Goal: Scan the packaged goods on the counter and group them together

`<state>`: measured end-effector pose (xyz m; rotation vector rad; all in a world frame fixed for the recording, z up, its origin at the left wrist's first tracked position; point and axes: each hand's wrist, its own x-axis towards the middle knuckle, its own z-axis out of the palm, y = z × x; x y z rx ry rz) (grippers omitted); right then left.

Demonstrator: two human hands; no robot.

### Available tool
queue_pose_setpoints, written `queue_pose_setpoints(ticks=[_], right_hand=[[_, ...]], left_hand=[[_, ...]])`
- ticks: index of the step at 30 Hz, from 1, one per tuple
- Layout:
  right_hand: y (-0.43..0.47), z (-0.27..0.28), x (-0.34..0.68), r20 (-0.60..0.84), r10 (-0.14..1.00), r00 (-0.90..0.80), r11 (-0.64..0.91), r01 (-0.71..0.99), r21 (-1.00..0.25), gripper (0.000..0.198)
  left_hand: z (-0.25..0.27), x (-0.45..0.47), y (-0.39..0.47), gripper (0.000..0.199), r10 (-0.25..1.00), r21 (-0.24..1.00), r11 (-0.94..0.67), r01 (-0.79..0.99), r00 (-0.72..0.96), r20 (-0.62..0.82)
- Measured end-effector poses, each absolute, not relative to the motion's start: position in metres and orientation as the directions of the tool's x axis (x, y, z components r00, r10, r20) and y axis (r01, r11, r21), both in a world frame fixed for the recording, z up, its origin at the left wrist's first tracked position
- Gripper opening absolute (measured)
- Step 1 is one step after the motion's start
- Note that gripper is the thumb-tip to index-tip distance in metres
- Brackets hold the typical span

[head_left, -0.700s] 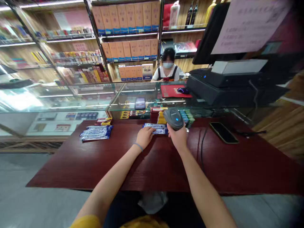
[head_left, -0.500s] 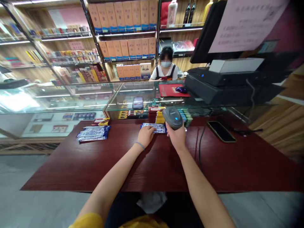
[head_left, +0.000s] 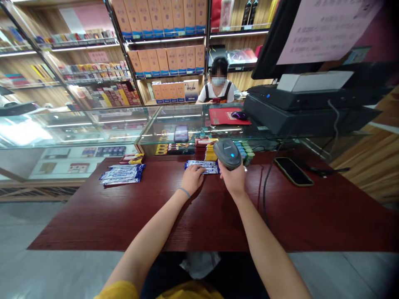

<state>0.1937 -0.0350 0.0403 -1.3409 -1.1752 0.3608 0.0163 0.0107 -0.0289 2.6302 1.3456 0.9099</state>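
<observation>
The right grip (head_left: pixel 234 178) is closed around the handle of a dark grey scanner (head_left: pixel 228 153), whose head tilts up above the fingers, a blue light showing on its top. The scanner is held over the far part of the table (head_left: pixel 215 224), just right of a small row of blue-and-white packets (head_left: pixel 211 167). Those packets lie flat beneath the fingertips of the left grip (head_left: pixel 192 179), which rests on their near side with fingers bent; I cannot tell whether it pinches any. Just behind them stands a stack of red-and-yellow packs (head_left: pixel 205 151). A larger pile of blue-and-white packets (head_left: pixel 122 174) lies well to the left, and a phone (head_left: pixel 294 171) lies to the right.
</observation>
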Motion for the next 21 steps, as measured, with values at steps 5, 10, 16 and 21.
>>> queue_pose_setpoints(ticks=[5, 10, 16, 21], right_hand=[[-0.037, 0.043, 0.192, 0.450, 0.791, 0.414, 0.280, 0.409, -0.869, 0.054], [-0.038, 0.042, 0.188, 0.470, 0.794, 0.384, 0.299, 0.427, -0.853, 0.048], [-0.039, 0.032, 0.180, 0.452, 0.838, 0.305, 0.308, 0.418, -0.854, 0.047], [-0.044, 0.023, 0.168, 0.443, 0.864, 0.239, 0.322, 0.415, -0.851, 0.052]], left_hand=[[-0.033, 0.017, 0.012, 0.026, 0.744, 0.304, -0.628, 0.716, 0.437, 0.506], [-0.023, 0.005, 0.015, 0.026, 0.739, 0.316, -0.620, 0.718, 0.399, 0.542], [-0.011, -0.056, 0.011, 0.031, 0.766, 0.311, -0.551, 0.775, 0.322, 0.556], [-0.012, -0.136, -0.007, 0.034, 0.797, 0.301, -0.436, 0.848, 0.208, 0.567]])
